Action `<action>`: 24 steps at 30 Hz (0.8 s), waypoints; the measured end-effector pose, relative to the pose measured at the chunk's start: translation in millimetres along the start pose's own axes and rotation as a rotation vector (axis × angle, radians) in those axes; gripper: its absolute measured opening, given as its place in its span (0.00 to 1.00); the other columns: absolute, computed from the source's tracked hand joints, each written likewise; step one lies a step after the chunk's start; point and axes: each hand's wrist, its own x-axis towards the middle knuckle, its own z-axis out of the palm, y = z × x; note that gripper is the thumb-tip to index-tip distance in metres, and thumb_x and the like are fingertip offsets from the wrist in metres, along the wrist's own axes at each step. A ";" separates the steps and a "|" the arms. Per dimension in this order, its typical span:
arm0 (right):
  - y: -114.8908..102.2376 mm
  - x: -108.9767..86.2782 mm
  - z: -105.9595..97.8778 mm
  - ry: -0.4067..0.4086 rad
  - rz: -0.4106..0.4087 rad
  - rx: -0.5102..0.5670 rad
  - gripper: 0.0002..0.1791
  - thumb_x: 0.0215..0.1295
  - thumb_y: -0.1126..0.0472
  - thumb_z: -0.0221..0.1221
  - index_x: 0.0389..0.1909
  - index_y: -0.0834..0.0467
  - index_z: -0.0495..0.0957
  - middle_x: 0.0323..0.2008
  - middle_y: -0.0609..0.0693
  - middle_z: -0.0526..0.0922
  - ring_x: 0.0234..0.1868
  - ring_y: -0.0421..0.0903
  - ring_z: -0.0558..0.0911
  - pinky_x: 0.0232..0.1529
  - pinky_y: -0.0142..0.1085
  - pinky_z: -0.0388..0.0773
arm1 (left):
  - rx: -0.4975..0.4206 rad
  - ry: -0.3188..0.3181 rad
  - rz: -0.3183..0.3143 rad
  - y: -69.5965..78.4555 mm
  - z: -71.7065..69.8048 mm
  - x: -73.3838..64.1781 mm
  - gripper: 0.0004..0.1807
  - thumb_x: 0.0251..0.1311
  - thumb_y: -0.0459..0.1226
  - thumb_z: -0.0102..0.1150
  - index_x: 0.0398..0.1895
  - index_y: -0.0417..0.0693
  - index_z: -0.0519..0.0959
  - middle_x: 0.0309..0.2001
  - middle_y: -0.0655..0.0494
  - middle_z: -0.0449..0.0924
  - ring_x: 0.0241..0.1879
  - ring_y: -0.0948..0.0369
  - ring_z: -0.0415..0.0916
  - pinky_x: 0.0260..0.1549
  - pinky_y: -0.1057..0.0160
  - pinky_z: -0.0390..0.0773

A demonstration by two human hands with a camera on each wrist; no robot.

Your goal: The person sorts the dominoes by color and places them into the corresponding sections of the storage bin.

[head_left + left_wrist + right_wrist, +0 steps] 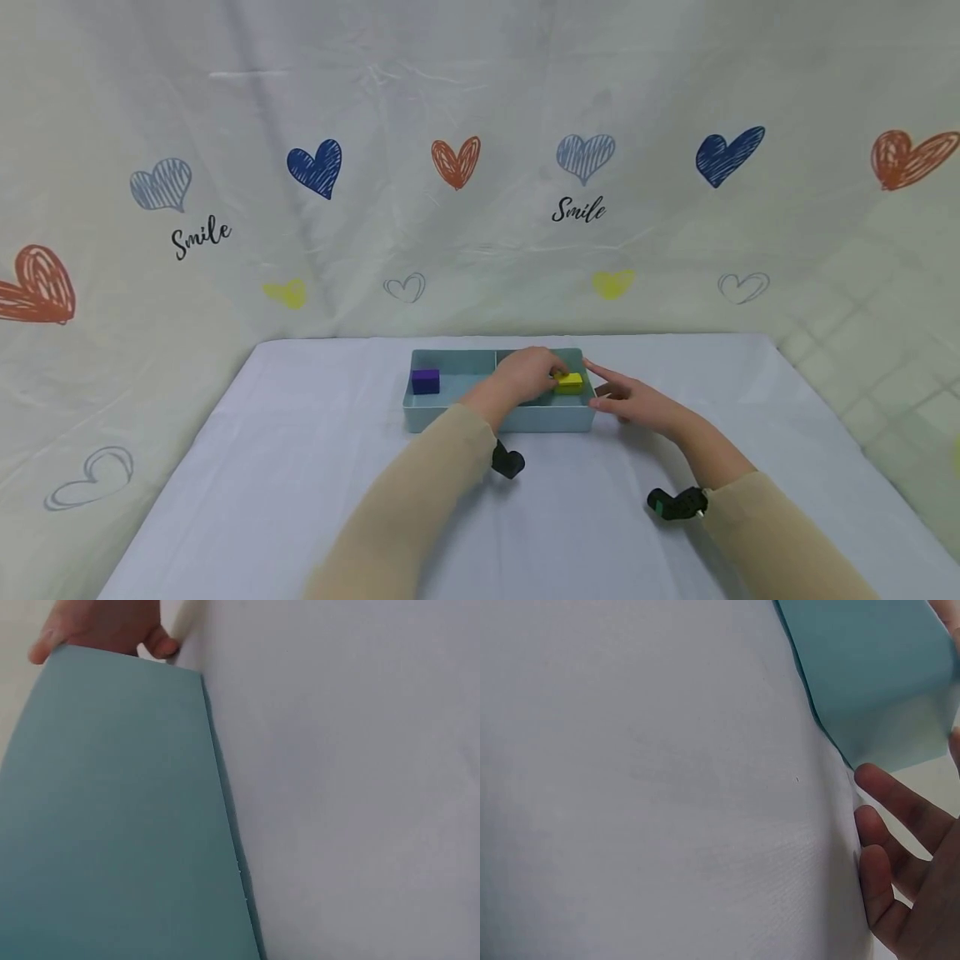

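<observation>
A light teal box [450,419] with a divider stands on the table. In its right compartment lies a yellow block [568,383]. My left hand [525,372] reaches over the front wall and pinches the yellow block at its left end; the fingertips are partly hidden. A purple block [425,382] sits at the left end of the left compartment. My right hand [633,402] is at the box's right end, its fingers spread and touching the corners. In the right wrist view, fingertips of the right hand [922,855] lie at the teal box's [885,682] lower corner.
A white cloth covers the table [300,483]. Behind it hangs a pale curtain [510,275] printed with hearts and the word Smile. Black camera mounts [677,503] sit on both wrists.
</observation>
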 end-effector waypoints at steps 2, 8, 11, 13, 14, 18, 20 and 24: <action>0.9 0.1 0.0 -0.001 0.001 -0.001 0.42 0.70 0.45 0.58 0.79 0.37 0.47 0.66 0.64 0.68 0.57 0.55 0.74 0.45 0.40 0.75 | -0.004 0.004 -0.001 -0.8 1.6 1.2 0.16 0.69 0.40 0.59 0.58 0.61 0.82 0.54 0.66 0.81 0.53 0.66 0.76 0.52 0.66 0.76; -1.4 -0.6 0.2 0.000 -0.010 0.009 0.42 0.71 0.47 0.58 0.79 0.39 0.47 0.66 0.64 0.69 0.56 0.55 0.75 0.43 0.41 0.76 | 0.000 0.009 0.005 -1.7 3.6 3.6 0.15 0.70 0.40 0.58 0.57 0.62 0.83 0.55 0.67 0.81 0.55 0.66 0.75 0.54 0.66 0.75; -3.7 -2.0 0.2 0.000 -0.011 0.013 0.42 0.71 0.47 0.58 0.79 0.39 0.47 0.66 0.65 0.69 0.57 0.55 0.75 0.44 0.41 0.76 | 0.000 0.011 0.006 -1.7 3.6 3.6 0.15 0.70 0.41 0.58 0.57 0.62 0.83 0.55 0.68 0.81 0.55 0.66 0.75 0.55 0.66 0.74; -4.8 -2.7 0.4 0.000 -0.007 0.010 0.42 0.71 0.47 0.58 0.79 0.39 0.47 0.66 0.65 0.69 0.57 0.56 0.74 0.44 0.41 0.76 | -0.002 0.012 0.007 -1.9 3.7 3.9 0.15 0.70 0.41 0.58 0.57 0.62 0.83 0.54 0.68 0.81 0.55 0.66 0.75 0.55 0.66 0.74; -5.2 -2.8 0.5 -0.001 -0.006 0.011 0.42 0.71 0.47 0.58 0.79 0.39 0.47 0.66 0.65 0.69 0.57 0.56 0.74 0.44 0.41 0.76 | -0.003 0.012 0.006 -2.0 3.7 3.9 0.15 0.70 0.41 0.59 0.57 0.62 0.83 0.54 0.68 0.81 0.55 0.66 0.75 0.55 0.66 0.74; -5.8 -3.1 0.7 -0.008 -0.015 0.011 0.42 0.71 0.47 0.58 0.80 0.40 0.46 0.66 0.65 0.68 0.58 0.56 0.74 0.44 0.41 0.76 | 0.003 0.004 0.008 -2.4 4.0 4.0 0.15 0.70 0.41 0.59 0.57 0.62 0.83 0.54 0.68 0.81 0.55 0.66 0.75 0.55 0.66 0.74; -5.8 -2.9 0.6 -0.011 -0.021 0.018 0.43 0.71 0.48 0.58 0.80 0.41 0.46 0.66 0.66 0.68 0.57 0.56 0.74 0.44 0.42 0.76 | 0.006 -0.002 0.008 -2.5 4.4 3.9 0.15 0.70 0.41 0.58 0.57 0.62 0.83 0.55 0.68 0.81 0.56 0.66 0.75 0.56 0.66 0.74; -6.5 -3.0 0.3 -0.014 -0.029 0.031 0.43 0.71 0.49 0.59 0.80 0.41 0.46 0.66 0.67 0.68 0.58 0.56 0.74 0.44 0.43 0.76 | 0.011 -0.006 0.008 -2.6 5.7 4.7 0.15 0.70 0.41 0.58 0.57 0.63 0.83 0.55 0.68 0.81 0.56 0.66 0.75 0.56 0.65 0.74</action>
